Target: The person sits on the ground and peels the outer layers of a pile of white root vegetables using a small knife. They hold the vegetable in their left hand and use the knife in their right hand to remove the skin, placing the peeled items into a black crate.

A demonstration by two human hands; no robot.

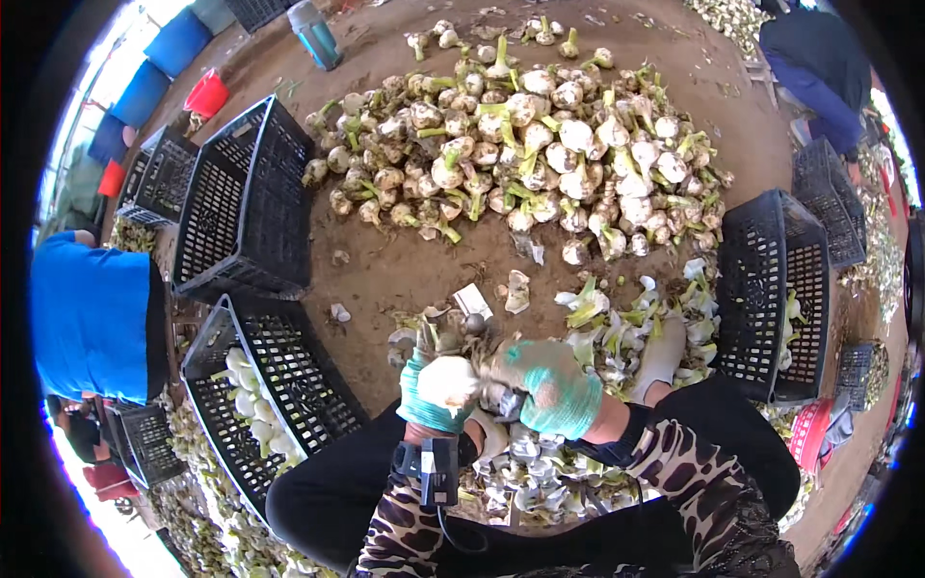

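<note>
Both my hands wear green-and-cream work gloves and meet low in the middle of the head view. My left hand (431,394) is closed around a whitish garlic bulb (448,381). Right beside it my right hand (553,386) is curled, its fingertips near the bulb; whether it grips a tool or plant matter is hidden. Peeled skins and leaves (542,469) lie under and between my legs. Beyond my hands rises a large heap of dirty bulbs with cut green stems (506,137).
Black plastic crates stand at left (278,195) and right (751,289); the near left crate (253,325) holds clean white bulbs (253,404). A person in blue (94,311) sits at far left, another person (820,72) is at upper right. A teal flask (316,40) stands behind.
</note>
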